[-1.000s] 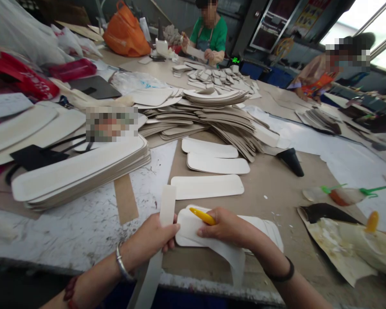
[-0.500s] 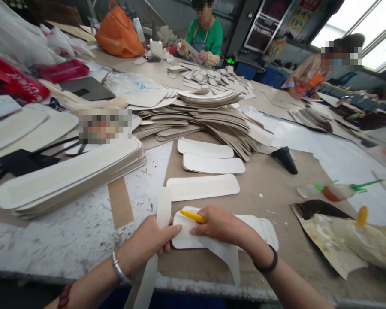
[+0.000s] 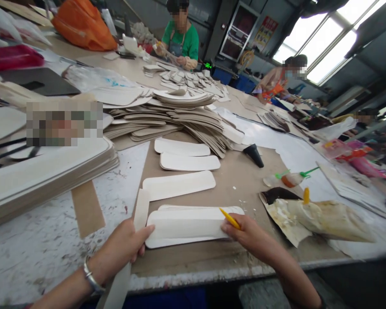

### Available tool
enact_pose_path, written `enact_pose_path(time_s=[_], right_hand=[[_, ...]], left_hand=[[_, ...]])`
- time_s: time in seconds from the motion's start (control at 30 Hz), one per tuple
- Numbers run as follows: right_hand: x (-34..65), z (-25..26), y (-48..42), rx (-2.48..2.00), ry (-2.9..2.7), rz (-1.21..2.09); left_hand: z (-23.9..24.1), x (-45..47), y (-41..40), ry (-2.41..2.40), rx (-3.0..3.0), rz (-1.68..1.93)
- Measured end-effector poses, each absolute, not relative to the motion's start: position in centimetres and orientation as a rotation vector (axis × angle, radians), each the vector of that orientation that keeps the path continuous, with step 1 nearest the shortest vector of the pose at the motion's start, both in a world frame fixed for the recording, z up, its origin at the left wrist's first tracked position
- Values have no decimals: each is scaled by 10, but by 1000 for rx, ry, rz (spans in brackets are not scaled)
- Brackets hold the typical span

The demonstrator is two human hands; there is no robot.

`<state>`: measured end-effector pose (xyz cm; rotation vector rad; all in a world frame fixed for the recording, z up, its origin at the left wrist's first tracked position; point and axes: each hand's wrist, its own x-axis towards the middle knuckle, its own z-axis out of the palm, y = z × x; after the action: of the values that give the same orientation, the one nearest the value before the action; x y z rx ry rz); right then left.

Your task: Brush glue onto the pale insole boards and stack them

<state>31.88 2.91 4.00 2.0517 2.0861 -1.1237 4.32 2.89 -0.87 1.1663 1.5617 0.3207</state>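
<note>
My left hand (image 3: 124, 245) grips a long white paper strip (image 3: 140, 210) that runs from above my fingers down past the table's front edge. Its fingertips touch the left end of a white oblong board piece (image 3: 183, 226), the top of a small stack lying flat near the front edge. My right hand (image 3: 249, 235) holds a yellow stick tool (image 3: 230, 219) and presses on the right end of that same piece. Three more white oblong pieces (image 3: 179, 184) lie in a row just behind it.
A tall stack of long boards (image 3: 48, 171) sits at left, a fanned heap of brown pieces (image 3: 180, 118) behind. A black cone (image 3: 254, 154), glue bottles (image 3: 289, 178) and a glue-soaked wrapper (image 3: 321, 216) lie at right. Other people work at the table's far end.
My right hand slid from the left end of the top piece to its right end, and the curled backing strip there is gone. The view turned rightwards.
</note>
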Motion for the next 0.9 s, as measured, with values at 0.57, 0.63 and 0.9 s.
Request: enact_pose_path(time_s=[0.57, 0.63, 0.9], right_hand=[[321, 23, 29, 2242, 1734, -527], [323, 22, 30, 2225, 1747, -536], [319, 20, 34, 2167, 1741, -507]], left_hand=[[-30, 42, 23, 1631, 1164, 335], [-35, 41, 22, 1640, 1149, 333], [-30, 38, 24, 1566, 1174, 263]])
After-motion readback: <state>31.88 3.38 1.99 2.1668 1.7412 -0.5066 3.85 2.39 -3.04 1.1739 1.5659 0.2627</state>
